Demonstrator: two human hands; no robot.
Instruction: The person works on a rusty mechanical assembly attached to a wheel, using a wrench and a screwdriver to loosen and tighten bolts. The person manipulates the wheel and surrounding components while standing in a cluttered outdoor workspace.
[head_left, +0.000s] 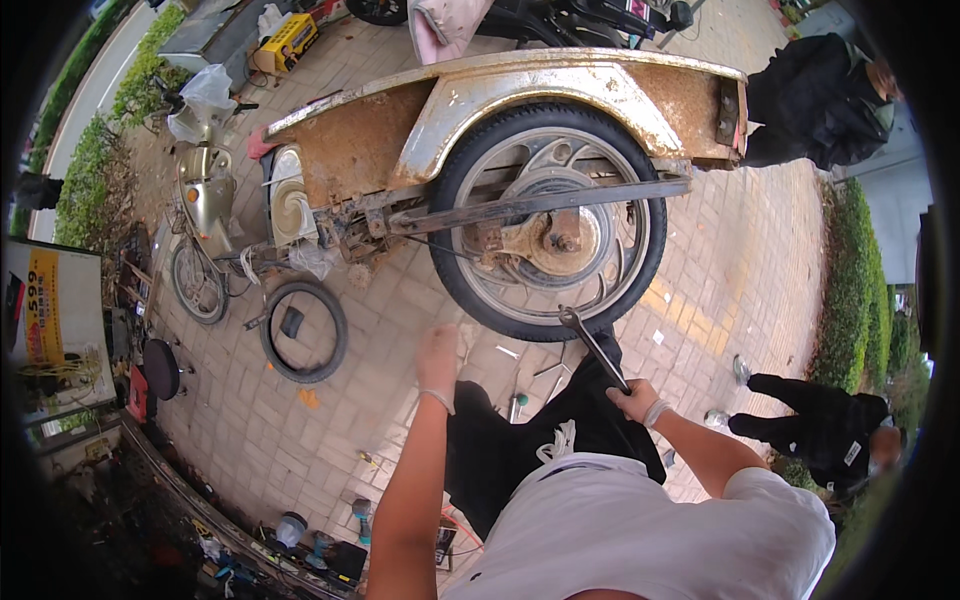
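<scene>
My right hand grips a long metal wrench by its dark handle. The wrench's head points up and left and overlaps the lower edge of the tyre in view; whether it touches is unclear. My left hand hangs in front of me, left of the tyre, its fingers smeared. The big spoked wheel belongs to a rusty three-wheeled cart. At its middle sits a corroded hub with a nut, and a steel bar crosses the wheel above it.
A loose tyre lies on the brick paving at left, near the cart's front wheel. Small tools, including a green-ended one, lie by my legs. Power drills stand lower left. One person is at right, another behind the cart.
</scene>
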